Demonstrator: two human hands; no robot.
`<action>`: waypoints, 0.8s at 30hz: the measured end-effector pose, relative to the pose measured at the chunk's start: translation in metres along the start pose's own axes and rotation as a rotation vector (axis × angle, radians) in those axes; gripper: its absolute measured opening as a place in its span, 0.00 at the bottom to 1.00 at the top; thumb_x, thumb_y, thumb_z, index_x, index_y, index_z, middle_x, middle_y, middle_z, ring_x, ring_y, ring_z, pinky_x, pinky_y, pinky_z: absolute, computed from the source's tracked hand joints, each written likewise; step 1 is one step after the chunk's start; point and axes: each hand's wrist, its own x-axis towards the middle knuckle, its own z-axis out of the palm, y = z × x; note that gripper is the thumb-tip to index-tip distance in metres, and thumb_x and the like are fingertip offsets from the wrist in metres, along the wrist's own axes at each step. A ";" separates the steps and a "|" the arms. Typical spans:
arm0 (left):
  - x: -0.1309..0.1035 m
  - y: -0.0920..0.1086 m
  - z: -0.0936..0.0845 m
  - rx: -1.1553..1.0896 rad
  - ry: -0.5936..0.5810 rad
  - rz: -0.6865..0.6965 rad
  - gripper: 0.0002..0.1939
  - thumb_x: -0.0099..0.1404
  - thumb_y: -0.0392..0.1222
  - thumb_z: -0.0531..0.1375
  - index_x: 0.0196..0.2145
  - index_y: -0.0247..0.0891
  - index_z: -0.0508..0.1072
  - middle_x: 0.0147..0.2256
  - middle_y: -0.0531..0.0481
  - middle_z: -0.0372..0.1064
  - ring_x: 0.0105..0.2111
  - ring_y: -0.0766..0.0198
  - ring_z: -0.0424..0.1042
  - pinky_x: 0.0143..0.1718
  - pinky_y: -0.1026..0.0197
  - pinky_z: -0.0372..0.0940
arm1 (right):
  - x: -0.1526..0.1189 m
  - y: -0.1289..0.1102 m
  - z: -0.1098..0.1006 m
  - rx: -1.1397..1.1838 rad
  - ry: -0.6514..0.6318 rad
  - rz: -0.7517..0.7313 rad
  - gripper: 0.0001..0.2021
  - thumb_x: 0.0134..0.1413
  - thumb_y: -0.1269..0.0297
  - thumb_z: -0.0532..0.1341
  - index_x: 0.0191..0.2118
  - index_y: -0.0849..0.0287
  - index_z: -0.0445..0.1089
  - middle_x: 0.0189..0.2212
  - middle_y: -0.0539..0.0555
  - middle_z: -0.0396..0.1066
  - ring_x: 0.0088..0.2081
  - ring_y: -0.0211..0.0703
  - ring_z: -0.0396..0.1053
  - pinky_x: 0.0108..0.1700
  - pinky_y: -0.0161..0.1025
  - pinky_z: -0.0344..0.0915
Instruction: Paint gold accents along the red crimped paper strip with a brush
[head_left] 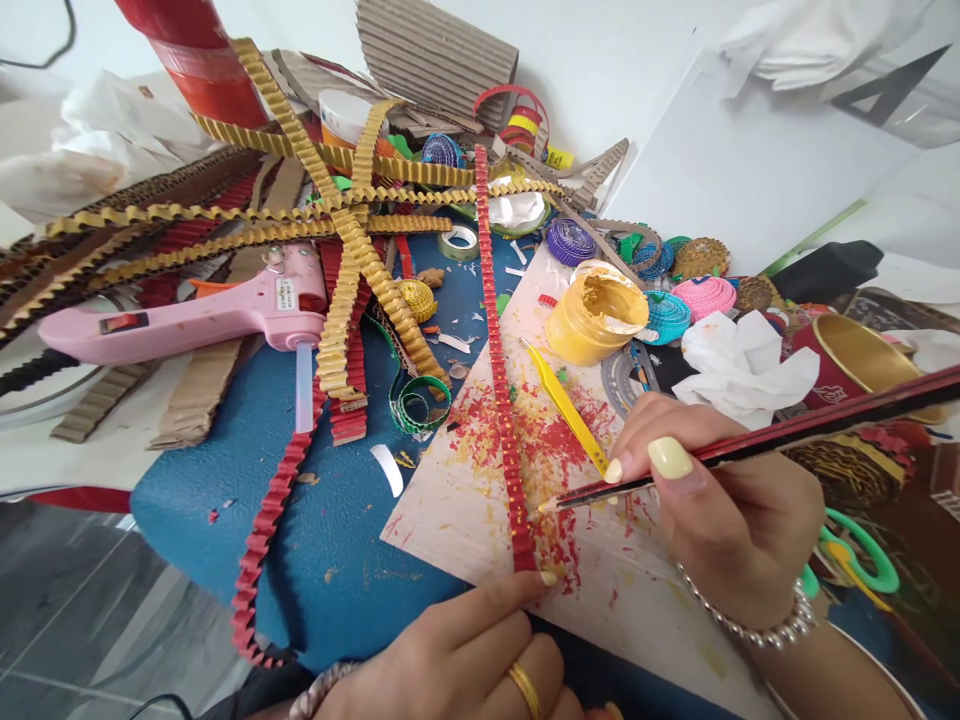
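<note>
My right hand [727,500] is closed around a red-and-black pencil [810,415]. Its sharpened tip, with a little yellow on it, is beside a narrow red corrugated cardboard strip [496,350] dotted with yellow. At the strip's near end, my left hand [480,650] holds it against a paint-stained board [442,490], index finger stretched out and the other fingers curled. Yellow tweezers [566,410] lie on the board, by my right fingertips. Behind them is an open jar of yellow paint [596,315].
Left, a pink glue gun [202,315] lies among yellow-painted corrugated strips [360,240]. A blue mat [360,570] lies under the board. Coiled paper discs [664,315], crumpled tissue [750,365], a red tin [847,350] and green-handled scissors [862,550] crowd the right.
</note>
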 end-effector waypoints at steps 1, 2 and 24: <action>0.000 0.002 0.001 -0.004 0.034 0.008 0.24 0.70 0.32 0.47 0.15 0.39 0.60 0.15 0.60 0.48 0.16 0.71 0.49 0.49 0.69 0.66 | 0.000 -0.001 0.000 -0.011 -0.024 0.005 0.08 0.55 0.76 0.56 0.30 0.59 0.70 0.22 0.48 0.66 0.25 0.37 0.63 0.29 0.40 0.60; 0.001 0.003 0.003 -0.001 0.042 -0.041 0.24 0.70 0.31 0.48 0.15 0.39 0.60 0.15 0.60 0.48 0.16 0.71 0.49 0.49 0.67 0.66 | 0.001 -0.002 -0.001 -0.025 -0.053 0.006 0.08 0.55 0.76 0.56 0.30 0.59 0.69 0.22 0.48 0.67 0.25 0.37 0.64 0.29 0.40 0.61; 0.006 0.002 0.005 -0.013 0.067 -0.059 0.25 0.68 0.30 0.48 0.13 0.38 0.61 0.15 0.59 0.52 0.16 0.72 0.52 0.46 0.67 0.68 | 0.010 -0.008 0.003 -0.133 -0.239 -0.070 0.08 0.51 0.76 0.55 0.25 0.60 0.67 0.18 0.50 0.69 0.20 0.36 0.65 0.25 0.37 0.63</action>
